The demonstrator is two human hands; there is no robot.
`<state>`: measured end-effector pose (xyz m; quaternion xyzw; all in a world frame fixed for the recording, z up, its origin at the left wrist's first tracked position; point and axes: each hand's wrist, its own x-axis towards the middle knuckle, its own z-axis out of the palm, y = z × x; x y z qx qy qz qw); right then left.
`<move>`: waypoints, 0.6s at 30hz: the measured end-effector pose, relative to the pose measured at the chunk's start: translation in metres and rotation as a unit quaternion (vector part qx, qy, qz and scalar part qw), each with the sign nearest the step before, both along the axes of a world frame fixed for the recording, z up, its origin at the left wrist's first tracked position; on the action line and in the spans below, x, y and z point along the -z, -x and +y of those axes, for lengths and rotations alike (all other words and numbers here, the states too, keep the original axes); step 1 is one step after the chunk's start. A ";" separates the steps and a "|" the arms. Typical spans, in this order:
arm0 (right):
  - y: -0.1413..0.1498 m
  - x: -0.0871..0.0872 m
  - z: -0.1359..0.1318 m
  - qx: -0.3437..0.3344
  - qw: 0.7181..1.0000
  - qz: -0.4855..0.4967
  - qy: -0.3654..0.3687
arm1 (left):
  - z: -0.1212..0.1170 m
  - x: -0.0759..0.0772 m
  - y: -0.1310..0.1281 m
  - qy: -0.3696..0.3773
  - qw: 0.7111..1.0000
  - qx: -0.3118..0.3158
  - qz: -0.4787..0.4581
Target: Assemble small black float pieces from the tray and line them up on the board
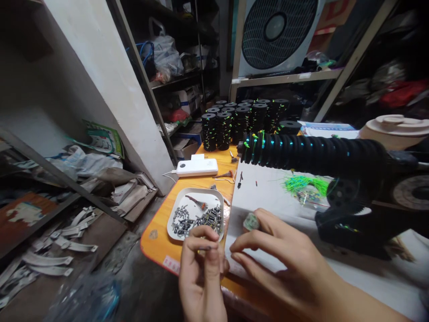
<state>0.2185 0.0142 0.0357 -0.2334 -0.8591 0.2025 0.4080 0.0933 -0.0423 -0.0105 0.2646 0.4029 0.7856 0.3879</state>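
My left hand (203, 273) is closed, with thumb and index finger pinching a small dark thin piece (205, 248) in front of the white tray. Just to its right is my right hand (284, 255), its fingers curled round a rough grey-green lump (250, 222); its thumb and index finger come close together, and I cannot make out anything between those tips. The white square tray (176, 201) holds many small dark and grey cylinders (182, 226) and a brown brush-like bundle (197, 202).
A ribbed black roller (301, 150) with green and yellow bits juts across the table (161, 219). Behind stand several black spools (224, 129). A white power bank (197, 166) lies past the tray; green strands (306, 185) lie on white paper (261, 183). A fan (275, 29) stands behind.
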 end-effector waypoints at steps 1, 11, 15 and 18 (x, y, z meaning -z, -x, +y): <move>0.001 0.001 -0.001 0.003 1.000 -0.017 -0.024 | 0.001 0.000 0.000 -0.023 1.000 -0.004 -0.007; -0.003 -0.026 -0.003 0.042 0.980 -0.105 -0.164 | 0.016 -0.005 0.057 -0.147 0.968 -0.102 0.178; -0.003 -0.027 -0.001 0.026 0.992 -0.070 -0.106 | 0.049 -0.019 0.103 0.037 0.883 0.007 0.469; -0.002 -0.022 0.002 0.010 0.998 -0.043 -0.053 | 0.079 -0.028 0.123 0.083 0.824 0.093 0.553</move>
